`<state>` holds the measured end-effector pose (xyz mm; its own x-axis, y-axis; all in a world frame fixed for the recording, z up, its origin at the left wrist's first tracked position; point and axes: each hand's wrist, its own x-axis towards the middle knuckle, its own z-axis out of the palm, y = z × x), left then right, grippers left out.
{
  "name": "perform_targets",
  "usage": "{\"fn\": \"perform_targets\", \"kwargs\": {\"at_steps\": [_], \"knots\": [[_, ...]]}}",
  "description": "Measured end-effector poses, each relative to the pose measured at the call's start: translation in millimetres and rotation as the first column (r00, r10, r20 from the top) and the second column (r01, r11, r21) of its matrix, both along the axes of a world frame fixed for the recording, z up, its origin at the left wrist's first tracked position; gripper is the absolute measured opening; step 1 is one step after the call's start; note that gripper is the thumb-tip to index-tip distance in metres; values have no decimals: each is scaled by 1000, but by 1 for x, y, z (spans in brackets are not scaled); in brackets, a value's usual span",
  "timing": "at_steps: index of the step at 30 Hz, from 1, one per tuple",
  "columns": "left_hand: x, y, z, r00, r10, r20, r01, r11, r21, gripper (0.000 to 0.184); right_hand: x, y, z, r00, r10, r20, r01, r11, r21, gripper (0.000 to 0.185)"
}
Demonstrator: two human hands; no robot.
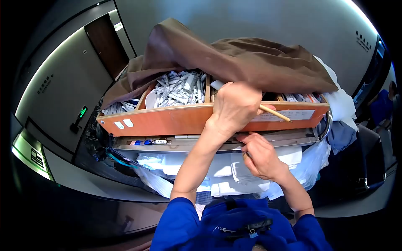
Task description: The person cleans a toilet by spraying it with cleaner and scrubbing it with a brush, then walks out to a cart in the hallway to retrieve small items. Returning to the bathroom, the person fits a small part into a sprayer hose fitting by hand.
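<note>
My left hand [236, 102] is closed, back of the hand up, over the middle of a wooden compartment box [167, 121]. A tan pencil [274, 113] sticks out of it to the right, its tip over the box's front. Beside its knuckles is a white object [217, 85], partly hidden. My right hand [261, 157] is closed at the metal ledge [289, 140] below the box; something dark shows between its fingers, too small to name. Small white tubes and packets [180, 90] fill the compartment left of my left hand.
A brown cloth [234, 62] drapes over the back of the box. Folded white towels [226, 175] are stacked below the ledge. A blue-and-white item [148, 142] lies on the ledge at left. A black bin [364, 159] stands at right. A person in blue [383, 104] is at far right.
</note>
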<state>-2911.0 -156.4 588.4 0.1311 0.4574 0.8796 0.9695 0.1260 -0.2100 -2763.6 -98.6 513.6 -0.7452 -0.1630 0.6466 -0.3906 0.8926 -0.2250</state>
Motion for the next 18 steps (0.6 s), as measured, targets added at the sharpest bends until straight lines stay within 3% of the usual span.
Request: {"fn": "perform_targets", "kwargs": {"at_steps": [6, 7, 10, 11, 14, 18], "knots": [[-6, 5, -2, 999, -37, -13, 37, 998, 41, 51, -18, -23, 6, 993, 62, 105, -67, 997, 40, 16], [-6, 5, -1, 998, -51, -25, 52, 997, 62, 53, -19, -26, 7, 976, 39, 212, -46, 999, 28, 17], [-7, 5, -1, 998, -64, -17, 65, 996, 68, 53, -33, -32, 3, 970, 95, 222, -85, 995, -53, 18], [-5, 2, -3, 1000, 6, 18, -6, 999, -32, 43, -36, -33, -1, 949, 81, 303, -60, 995, -78, 22], [-4, 1, -5, 999, -6, 32, 7, 999, -32, 42, -41, -36, -1, 934, 43, 355, -49, 999, 6, 25], [-3, 1, -7, 999, 0, 37, 2, 999, -37, 40, -43, -33, 0, 895, 92, 436, -80, 996, -46, 27]]}}
